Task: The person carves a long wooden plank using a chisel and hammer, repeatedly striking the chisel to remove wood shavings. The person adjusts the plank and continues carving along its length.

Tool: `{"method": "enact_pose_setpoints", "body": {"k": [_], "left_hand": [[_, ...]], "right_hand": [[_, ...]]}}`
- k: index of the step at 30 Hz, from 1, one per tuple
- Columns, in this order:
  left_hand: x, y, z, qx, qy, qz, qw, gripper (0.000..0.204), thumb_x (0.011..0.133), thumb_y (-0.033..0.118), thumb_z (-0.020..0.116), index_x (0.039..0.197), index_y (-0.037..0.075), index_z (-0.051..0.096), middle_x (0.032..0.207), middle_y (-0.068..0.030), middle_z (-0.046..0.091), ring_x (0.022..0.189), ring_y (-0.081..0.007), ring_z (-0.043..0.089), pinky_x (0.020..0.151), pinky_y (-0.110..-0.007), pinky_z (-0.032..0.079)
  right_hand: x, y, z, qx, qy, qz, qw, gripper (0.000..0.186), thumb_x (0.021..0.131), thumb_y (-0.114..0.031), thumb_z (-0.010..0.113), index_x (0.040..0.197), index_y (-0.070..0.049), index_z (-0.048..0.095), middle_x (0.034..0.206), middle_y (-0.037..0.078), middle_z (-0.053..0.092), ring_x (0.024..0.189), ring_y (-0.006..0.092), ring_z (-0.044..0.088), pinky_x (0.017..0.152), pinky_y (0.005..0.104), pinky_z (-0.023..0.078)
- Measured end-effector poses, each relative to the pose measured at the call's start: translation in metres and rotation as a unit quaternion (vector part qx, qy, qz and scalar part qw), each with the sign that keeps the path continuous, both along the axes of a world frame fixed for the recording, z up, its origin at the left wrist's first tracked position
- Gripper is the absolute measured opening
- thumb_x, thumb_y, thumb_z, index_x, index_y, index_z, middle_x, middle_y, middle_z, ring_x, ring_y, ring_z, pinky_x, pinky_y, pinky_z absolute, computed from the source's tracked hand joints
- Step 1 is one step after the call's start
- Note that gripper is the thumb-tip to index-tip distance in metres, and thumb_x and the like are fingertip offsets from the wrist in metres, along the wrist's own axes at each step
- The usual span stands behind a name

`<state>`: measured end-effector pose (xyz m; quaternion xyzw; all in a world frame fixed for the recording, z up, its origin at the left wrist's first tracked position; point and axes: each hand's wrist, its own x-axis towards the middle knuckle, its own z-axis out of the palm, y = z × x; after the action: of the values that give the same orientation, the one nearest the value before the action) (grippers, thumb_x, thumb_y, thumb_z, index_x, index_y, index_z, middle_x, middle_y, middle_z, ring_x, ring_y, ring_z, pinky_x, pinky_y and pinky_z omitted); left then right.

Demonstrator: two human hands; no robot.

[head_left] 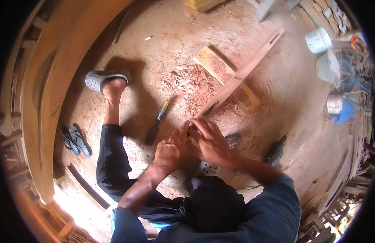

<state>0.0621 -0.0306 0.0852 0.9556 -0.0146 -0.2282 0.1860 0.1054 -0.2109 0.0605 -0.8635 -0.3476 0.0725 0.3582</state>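
A long reddish wooden bar with slots cut near its ends slants toward me. My left hand is closed at its near end, fingers pressed together and pointing forward. Against it, my right hand curls its fingers over the same end of the bar. Something dark with a bit of yellow shows between the two hands, but most of it is covered and I cannot make out what it is. The bar lies across a yellowish wooden block. Left of my hands, a chisel with a yellow-and-black handle lies on the ground.
Wood shavings cover the ground beside the block. My left foot wears a grey clog; slippers lie nearby. A dark power tool is at the right. Buckets stand far right, and a large timber runs along the left.
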Motion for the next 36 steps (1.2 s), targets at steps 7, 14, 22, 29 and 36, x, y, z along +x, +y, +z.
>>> {"method": "enact_pose_setpoints", "body": {"k": [7, 14, 22, 29, 36], "left_hand": [[0.018, 0.008, -0.016, -0.105, -0.047, -0.09, 0.989, 0.029, 0.101, 0.032, 0.058, 0.114, 0.006, 0.063, 0.091, -0.0135, 0.067, 0.065, -0.0214, 0.065, 0.054, -0.032, 0.051], [0.016, 0.001, -0.019, -0.379, 0.18, 0.247, 0.874, 0.036, 0.102, 0.036, 0.061, 0.085, 0.005, 0.065, 0.066, 0.0002, 0.058, 0.051, -0.0072, 0.05, 0.046, -0.025, 0.039], [0.001, 0.001, -0.036, -0.381, 0.037, 0.156, 0.911, 0.034, 0.1, 0.032, 0.062, 0.081, 0.004, 0.064, 0.066, 0.0003, 0.057, 0.051, -0.0072, 0.05, 0.047, -0.026, 0.039], [-0.005, 0.002, -0.038, -0.272, -0.13, 0.097, 0.949, 0.035, 0.094, 0.029, 0.071, 0.119, 0.005, 0.069, 0.077, -0.0163, 0.068, 0.072, -0.0303, 0.069, 0.063, -0.038, 0.054], [0.012, -0.007, 0.044, -0.548, 0.014, 0.326, 0.77, 0.04, 0.104, 0.034, 0.06, 0.129, 0.002, 0.061, 0.071, 0.0046, 0.056, 0.054, -0.0026, 0.045, 0.046, -0.02, 0.035]], "right_hand": [[-0.042, -0.008, -0.007, 0.222, 0.623, -0.251, 0.706, 0.041, 0.106, -0.04, 0.055, 0.12, -0.001, 0.062, 0.09, 0.01, 0.07, 0.075, 0.017, 0.07, 0.063, 0.0294, 0.054], [-0.023, 0.022, -0.043, 0.306, 0.553, -0.285, 0.72, 0.056, 0.105, -0.053, 0.049, 0.087, -0.002, 0.067, 0.058, 0.005, 0.061, 0.043, 0.0115, 0.053, 0.04, 0.0248, 0.039], [-0.018, 0.029, -0.055, 0.29, 0.537, -0.34, 0.716, 0.053, 0.101, -0.051, 0.06, 0.075, -0.005, 0.066, 0.056, 0.0, 0.053, 0.045, 0.0096, 0.047, 0.043, 0.0297, 0.035], [-0.021, 0.035, -0.042, 0.318, 0.523, -0.359, 0.705, 0.045, 0.099, -0.045, 0.064, 0.079, -0.005, 0.068, 0.059, -0.003, 0.052, 0.052, 0.0063, 0.046, 0.046, 0.0273, 0.033], [0.028, 0.049, 0.029, 0.277, 0.383, -0.271, 0.839, 0.039, 0.097, -0.041, 0.066, 0.1, -0.003, 0.073, 0.072, 0.009, 0.068, 0.068, 0.0155, 0.064, 0.063, 0.0356, 0.052]]}}
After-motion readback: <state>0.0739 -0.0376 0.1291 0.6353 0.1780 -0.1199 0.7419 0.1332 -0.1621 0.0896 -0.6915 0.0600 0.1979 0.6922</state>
